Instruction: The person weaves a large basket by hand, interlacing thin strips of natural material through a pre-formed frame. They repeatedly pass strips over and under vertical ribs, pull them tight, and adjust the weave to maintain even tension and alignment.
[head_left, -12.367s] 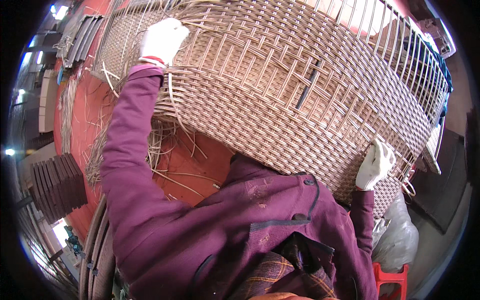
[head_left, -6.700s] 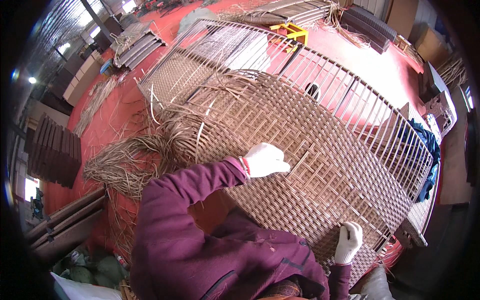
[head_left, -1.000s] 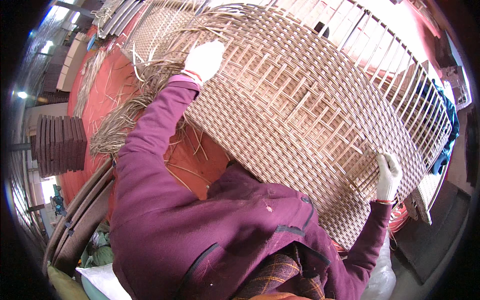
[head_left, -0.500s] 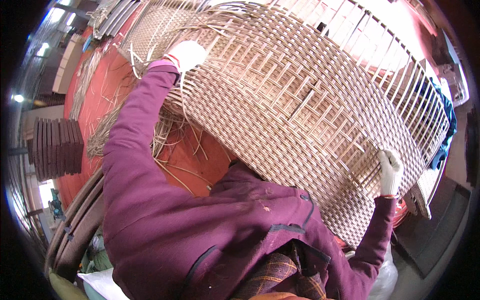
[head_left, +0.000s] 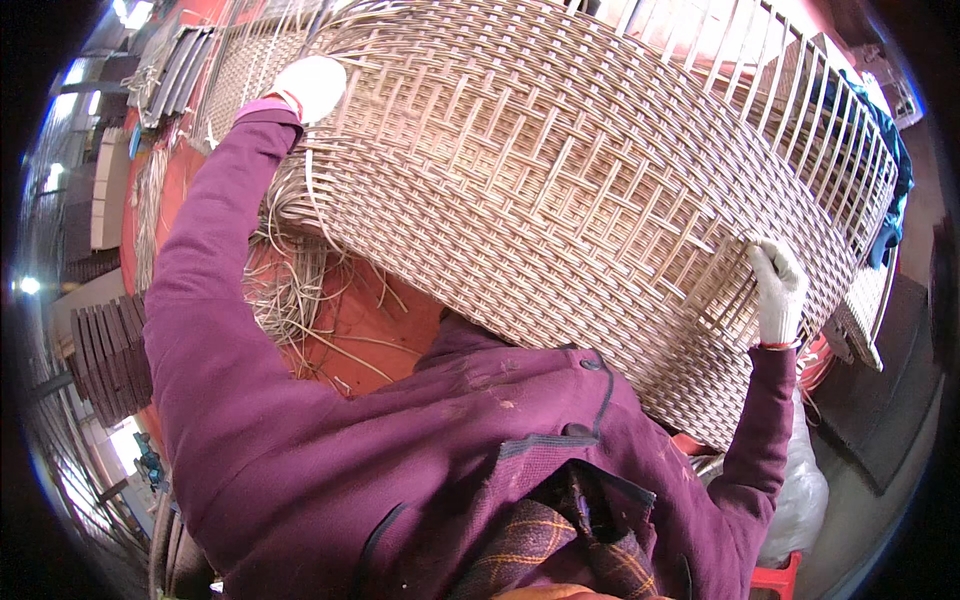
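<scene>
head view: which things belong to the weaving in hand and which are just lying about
Seem to belong:
woven panel, with the gloved left hand and right hand at it
loose strands

Apparently lying about:
blue cloth
plastic bag
brown stack

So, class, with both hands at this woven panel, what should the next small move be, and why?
Probably the right hand should snug up the long strips beside it on the woven panel: they run side by side with dark gaps between, while the weave around looks tighter. The left hand is far off, toward the panel's left end.
</scene>
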